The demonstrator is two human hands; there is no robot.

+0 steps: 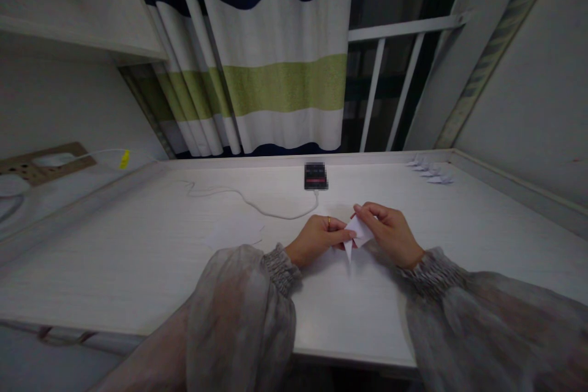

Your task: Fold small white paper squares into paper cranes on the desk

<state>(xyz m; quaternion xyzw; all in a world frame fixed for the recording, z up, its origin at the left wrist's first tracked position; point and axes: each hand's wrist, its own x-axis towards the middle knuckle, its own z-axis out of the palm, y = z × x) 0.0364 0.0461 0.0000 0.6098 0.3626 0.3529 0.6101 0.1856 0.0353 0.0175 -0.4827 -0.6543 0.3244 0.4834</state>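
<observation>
A small piece of folded white paper [361, 232] is held between both hands above the white desk [353, 312]. My left hand [319, 237], with a ring on one finger, pinches its left side between thumb and fingers. A narrow pointed flap hangs down beside the left thumb. On the other side, my right hand [389, 231] grips the paper's upper right part, thumb and fingers closed on it. The right fingertips partly cover the paper. Several small folded paper pieces [429, 170] stand in a cluster at the desk's far right.
A dark phone-like device [315, 176] lies at the back of the desk, its white cable [257, 207] curving left. Flat white paper sheets [234, 229] lie left of my hands. A striped curtain [285, 61] hangs behind. Power sockets [50, 162] are on the left wall.
</observation>
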